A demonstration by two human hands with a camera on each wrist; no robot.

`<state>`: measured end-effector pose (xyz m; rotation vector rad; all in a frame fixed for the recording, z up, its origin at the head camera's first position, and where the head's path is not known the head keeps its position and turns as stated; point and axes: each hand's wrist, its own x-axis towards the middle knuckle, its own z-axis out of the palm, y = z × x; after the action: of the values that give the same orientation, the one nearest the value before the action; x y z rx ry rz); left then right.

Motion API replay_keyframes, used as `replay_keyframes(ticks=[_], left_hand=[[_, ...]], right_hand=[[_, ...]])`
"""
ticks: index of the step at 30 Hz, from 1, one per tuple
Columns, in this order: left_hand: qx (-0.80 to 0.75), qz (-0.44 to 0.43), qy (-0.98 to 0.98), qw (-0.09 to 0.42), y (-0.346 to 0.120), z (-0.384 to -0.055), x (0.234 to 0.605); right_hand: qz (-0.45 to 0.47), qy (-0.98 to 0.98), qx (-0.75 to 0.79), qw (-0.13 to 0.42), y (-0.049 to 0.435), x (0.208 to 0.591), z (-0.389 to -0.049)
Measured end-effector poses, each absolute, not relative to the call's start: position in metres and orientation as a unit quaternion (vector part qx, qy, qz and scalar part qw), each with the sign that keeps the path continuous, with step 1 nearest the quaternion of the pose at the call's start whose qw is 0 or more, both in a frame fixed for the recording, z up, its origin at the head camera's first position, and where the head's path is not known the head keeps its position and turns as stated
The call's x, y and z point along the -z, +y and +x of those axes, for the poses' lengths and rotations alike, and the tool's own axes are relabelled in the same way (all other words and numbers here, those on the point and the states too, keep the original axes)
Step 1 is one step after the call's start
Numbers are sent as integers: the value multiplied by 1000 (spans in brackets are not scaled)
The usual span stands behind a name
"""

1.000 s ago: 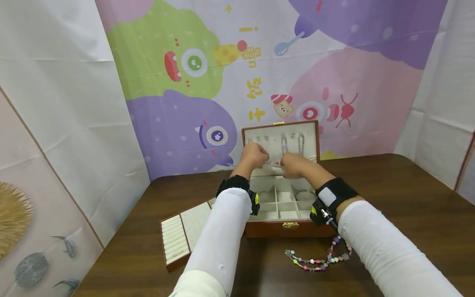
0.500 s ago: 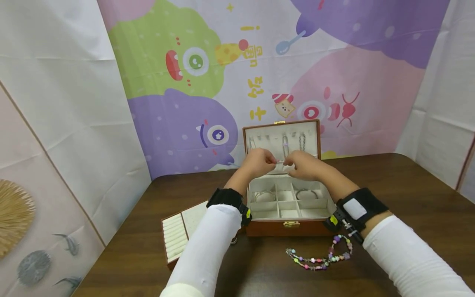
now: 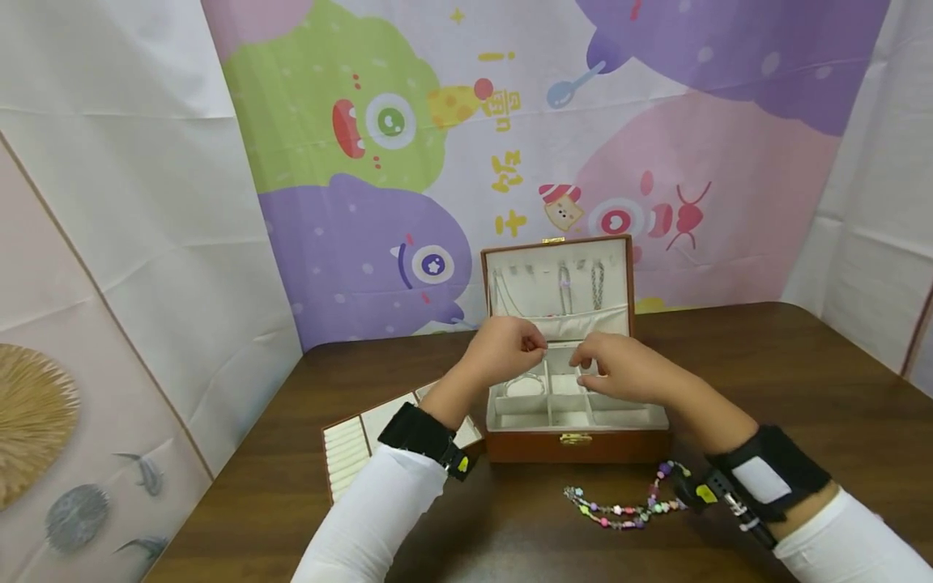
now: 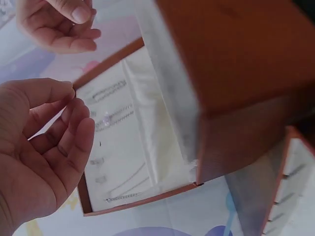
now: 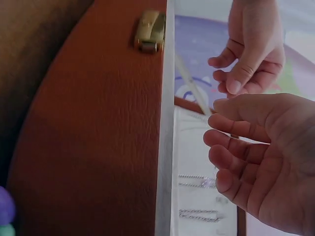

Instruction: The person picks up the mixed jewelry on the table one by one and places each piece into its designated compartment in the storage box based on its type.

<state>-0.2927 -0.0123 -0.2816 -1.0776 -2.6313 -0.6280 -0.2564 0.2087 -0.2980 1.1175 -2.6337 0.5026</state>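
Observation:
Over the open brown jewelry box (image 3: 525, 448), my left hand (image 3: 504, 350) hovers with thumb and fingertips drawn together and nothing visible between them. To its right, my right hand (image 3: 619, 366) is raised above the compartments, fingers loosely bent, thumb a little apart. A thin necklace (image 3: 506, 293) hangs at the left of the lid. Beside it hang a chain with a lilac bead (image 3: 564, 285) and a plain silver chain (image 3: 598, 285). A gathered white pocket (image 3: 594, 321) runs under them. One bangle (image 3: 526, 375) lies in the back left compartment; my right hand covers the back right one.
A removed tray (image 3: 382, 417) with ring rolls lies left of the box, partly beneath my left forearm. In front of the box, a colourful beaded necklace (image 3: 619, 518) rests on the dark wooden table (image 3: 539, 559). A cartoon cloth (image 3: 510, 121) hangs behind.
Both hands have come down and back from the lid, and the right wrist has swung outward to the right. The thin necklace at the lid's left is now in full view.

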Motion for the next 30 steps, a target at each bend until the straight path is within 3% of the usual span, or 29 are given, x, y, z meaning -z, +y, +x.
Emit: replay_keyframes(ticks=[10,22,26,30], left_hand=[[224,-396,-883,114,-39,-249,297],[208,-432,-871,112,-64,-203,313],[184,-442,-871,113,-67,-196,317],[169,-445,-872,110,-66,-193,319]], right_hand=[[437,-874,-171,126,211,310,-222],[472,-860,-189,38,200,321,-187],[472,-858,-203,-15,192,328,-181],[474,-860,-185,-26,186,338,-178]])
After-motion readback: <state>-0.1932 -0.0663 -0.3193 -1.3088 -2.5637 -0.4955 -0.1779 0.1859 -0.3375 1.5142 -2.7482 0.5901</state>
